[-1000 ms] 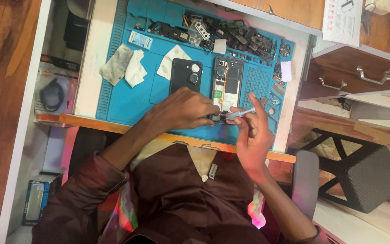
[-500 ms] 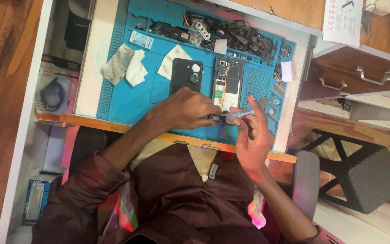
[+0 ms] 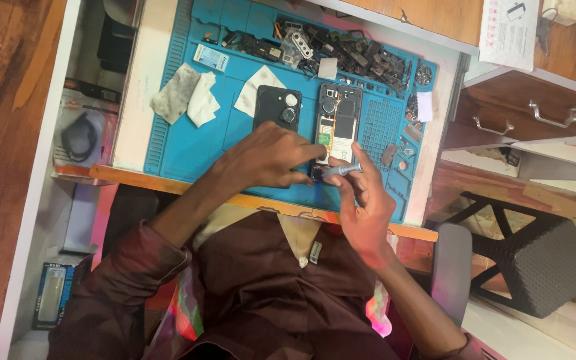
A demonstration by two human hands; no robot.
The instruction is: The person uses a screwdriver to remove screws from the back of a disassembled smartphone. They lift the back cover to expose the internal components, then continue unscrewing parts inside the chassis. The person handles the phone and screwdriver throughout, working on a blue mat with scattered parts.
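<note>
An opened phone (image 3: 339,123) with its insides showing lies on the blue work mat (image 3: 188,150). My left hand (image 3: 268,159) rests over the phone's near end, with its fingers pressing there. My right hand (image 3: 365,210) pinches a small grey screwdriver (image 3: 343,171), which lies almost level with its tip at the phone's near edge, next to my left fingertips. The phone's black back cover (image 3: 277,107) lies just left of the phone.
A heap of dark phone parts (image 3: 341,50) fills the mat's far edge. Crumpled cloths (image 3: 185,97) and white paper (image 3: 255,90) lie at the far left. Wooden drawers (image 3: 535,113) and a black stool (image 3: 535,267) stand to the right.
My right hand with the screwdriver has edged slightly toward my left hand. The phone and my left hand have stayed in place.
</note>
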